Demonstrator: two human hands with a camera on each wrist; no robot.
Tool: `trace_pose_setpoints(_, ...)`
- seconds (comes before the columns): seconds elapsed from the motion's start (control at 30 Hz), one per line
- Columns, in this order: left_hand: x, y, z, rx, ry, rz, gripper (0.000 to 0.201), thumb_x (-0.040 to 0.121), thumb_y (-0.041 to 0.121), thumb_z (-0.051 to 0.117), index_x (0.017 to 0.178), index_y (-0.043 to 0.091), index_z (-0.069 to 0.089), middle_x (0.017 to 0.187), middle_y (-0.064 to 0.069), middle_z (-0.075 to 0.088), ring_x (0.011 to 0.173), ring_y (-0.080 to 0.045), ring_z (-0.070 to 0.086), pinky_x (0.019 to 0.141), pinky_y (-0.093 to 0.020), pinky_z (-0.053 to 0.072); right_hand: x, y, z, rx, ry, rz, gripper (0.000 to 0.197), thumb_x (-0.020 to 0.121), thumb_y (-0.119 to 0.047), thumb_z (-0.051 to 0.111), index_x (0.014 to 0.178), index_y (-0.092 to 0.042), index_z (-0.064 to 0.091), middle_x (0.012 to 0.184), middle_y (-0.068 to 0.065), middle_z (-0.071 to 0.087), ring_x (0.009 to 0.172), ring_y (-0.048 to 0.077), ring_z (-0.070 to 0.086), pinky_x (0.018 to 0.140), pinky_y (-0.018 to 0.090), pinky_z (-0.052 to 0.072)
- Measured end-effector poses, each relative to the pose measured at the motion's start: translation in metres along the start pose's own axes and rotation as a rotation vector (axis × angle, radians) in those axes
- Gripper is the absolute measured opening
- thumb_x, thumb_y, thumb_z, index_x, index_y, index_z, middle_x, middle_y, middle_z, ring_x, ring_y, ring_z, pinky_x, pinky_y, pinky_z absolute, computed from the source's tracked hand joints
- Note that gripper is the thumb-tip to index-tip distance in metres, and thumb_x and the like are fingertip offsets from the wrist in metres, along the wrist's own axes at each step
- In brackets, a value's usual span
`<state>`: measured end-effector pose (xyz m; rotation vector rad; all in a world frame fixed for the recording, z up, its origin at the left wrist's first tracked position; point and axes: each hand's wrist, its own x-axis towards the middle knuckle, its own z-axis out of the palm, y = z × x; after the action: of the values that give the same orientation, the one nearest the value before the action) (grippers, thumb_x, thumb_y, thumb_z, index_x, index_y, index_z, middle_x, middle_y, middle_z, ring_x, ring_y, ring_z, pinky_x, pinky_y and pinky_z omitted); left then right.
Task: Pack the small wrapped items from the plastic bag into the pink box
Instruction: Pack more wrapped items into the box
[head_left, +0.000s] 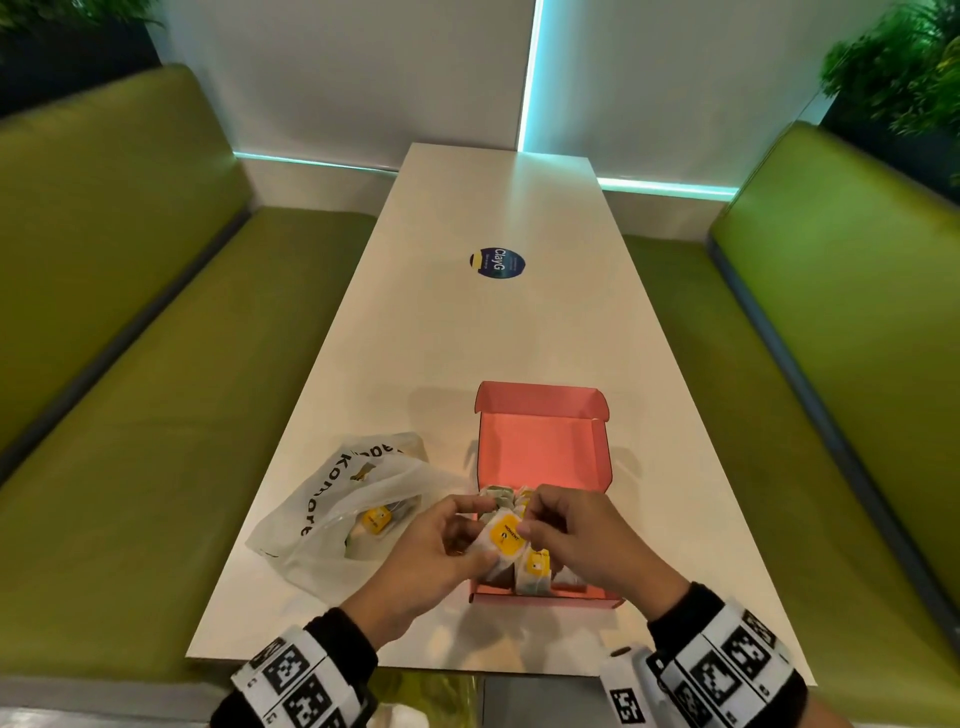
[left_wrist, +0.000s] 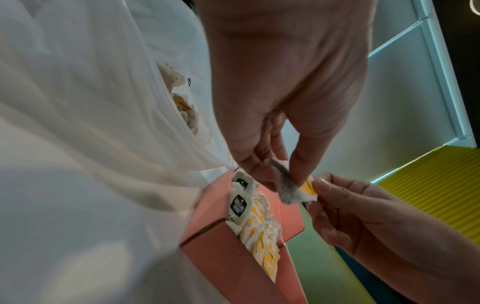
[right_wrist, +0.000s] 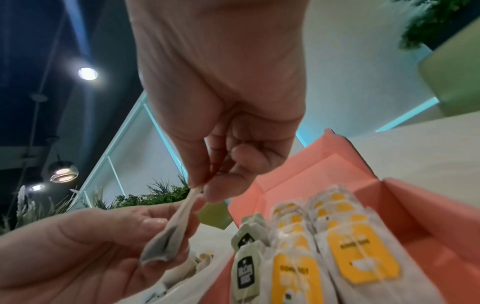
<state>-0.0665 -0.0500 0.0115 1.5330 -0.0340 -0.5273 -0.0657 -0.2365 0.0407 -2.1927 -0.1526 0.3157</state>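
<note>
The pink box (head_left: 597, 462) lies open on the table, its lid tilted back. Rows of wrapped tea bags (right_wrist: 361, 253) with yellow tags fill it, with a few green-tagged ones (right_wrist: 245, 265) at the left. Just above the box's near end both hands hold one yellow-tagged tea bag (head_left: 506, 538). My left hand (head_left: 483, 530) pinches its pouch (left_wrist: 288, 185) between thumb and fingers. My right hand (head_left: 530, 514) pinches its top edge by the tag (left_wrist: 309, 186). The white plastic bag (head_left: 322, 514) lies left of the box, with more tea bags (head_left: 376, 519) showing through it.
The long white table (head_left: 467, 338) stretches away with a round blue sticker (head_left: 497, 263) at its middle. Green benches (head_left: 156, 364) run along both sides. The bag touches the box's left wall.
</note>
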Motion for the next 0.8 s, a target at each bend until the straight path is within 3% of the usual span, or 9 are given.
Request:
trace_pose_setpoints(0.13, 0.000, 0.000, -0.001, 0.026, -0.013, -0.022, 0.036, 0.075, -0.007, 0.071, 0.101, 0.016, 0.063, 0.082, -0.005, 0.066, 0.076, -0.012, 0.063, 0.070, -0.021, 0.053, 0.001, 0.002, -0.003, -0.186, -0.015, -0.071, 0.031, 0.088, -0.020, 0.062, 0.066, -0.032, 0.044, 0.057, -0.013, 0.048, 0.052, -0.002, 0.047, 0.053, 0.014, 0.034)
trace_pose_setpoints(0.23, 0.000, 0.002, 0.000, 0.052, -0.028, -0.005, 0.036, 0.075, -0.009, 0.070, 0.101, 0.016, 0.063, 0.080, -0.004, 0.066, 0.073, -0.011, 0.062, 0.071, -0.021, 0.054, 0.000, 0.003, -0.001, -0.151, -0.036, -0.099, 0.018, 0.086, -0.026, 0.064, 0.074, -0.030, 0.051, 0.064, -0.014, 0.053, 0.055, -0.001, 0.050, 0.056, 0.013, 0.035)
trace_pose_setpoints(0.3, 0.000, 0.003, 0.001, 0.063, -0.023, 0.004, 0.036, 0.076, -0.008, 0.070, 0.102, 0.015, 0.062, 0.079, -0.003, 0.065, 0.070, -0.008, 0.062, 0.068, -0.019, 0.053, -0.001, 0.001, 0.001, -0.119, -0.042, -0.098, 0.012, 0.081, -0.027, 0.069, 0.083, -0.026, 0.058, 0.068, -0.013, 0.056, 0.056, 0.003, 0.052, 0.058, 0.016, 0.041)
trace_pose_setpoints(0.43, 0.002, 0.002, 0.002, 0.101, -0.103, 0.000, 0.034, 0.075, 0.002, 0.075, 0.104, 0.014, 0.063, 0.089, -0.001, 0.068, 0.077, -0.008, 0.062, 0.069, -0.019, 0.051, -0.002, 0.002, 0.002, -0.105, -0.019, -0.096, 0.027, 0.082, -0.014, 0.068, 0.068, -0.033, 0.055, 0.057, -0.014, 0.054, 0.051, 0.005, 0.054, 0.058, 0.024, 0.048)
trace_pose_setpoints(0.5, 0.003, -0.001, 0.002, 0.212, -0.140, 0.008, 0.026, 0.075, 0.009, 0.077, 0.099, 0.010, 0.067, 0.087, -0.003, 0.070, 0.075, -0.005, 0.062, 0.066, -0.018, 0.048, -0.002, 0.003, 0.001, -0.113, -0.005, -0.117, 0.018, 0.080, -0.015, 0.070, 0.071, -0.026, 0.060, 0.056, -0.013, 0.054, 0.053, 0.004, 0.053, 0.061, 0.028, 0.047)
trace_pose_setpoints(0.6, 0.008, -0.005, 0.003, 0.354, -0.090, 0.053, 0.018, 0.073, 0.014, 0.078, 0.088, 0.010, 0.069, 0.080, -0.008, 0.068, 0.069, -0.008, 0.058, 0.065, -0.027, 0.048, -0.004, 0.002, -0.002, -0.065, -0.029, -0.134, 0.019, 0.074, -0.015, 0.076, 0.076, -0.027, 0.061, 0.064, -0.016, 0.057, 0.058, -0.003, 0.055, 0.059, 0.012, 0.040)
trace_pose_setpoints(0.7, 0.011, -0.004, 0.009, 0.318, -0.065, 0.064, 0.032, 0.070, 0.007, 0.080, 0.095, 0.020, 0.064, 0.079, 0.000, 0.068, 0.064, 0.000, 0.060, 0.061, -0.018, 0.049, -0.005, 0.001, -0.005, -0.105, -0.057, -0.140, 0.021, 0.074, -0.010, 0.074, 0.071, -0.026, 0.061, 0.059, -0.016, 0.054, 0.056, -0.003, 0.053, 0.057, 0.011, 0.037)
trace_pose_setpoints(0.8, 0.013, -0.004, 0.012, 0.433, -0.012, 0.081, 0.041, 0.068, 0.007, 0.080, 0.098, 0.025, 0.058, 0.074, 0.003, 0.064, 0.052, 0.005, 0.053, 0.055, -0.010, 0.043, -0.005, 0.004, -0.018, -0.104, 0.005, -0.101, 0.019, 0.079, -0.007, 0.070, 0.071, -0.021, 0.061, 0.059, -0.014, 0.057, 0.051, 0.001, 0.057, 0.055, 0.013, 0.043)
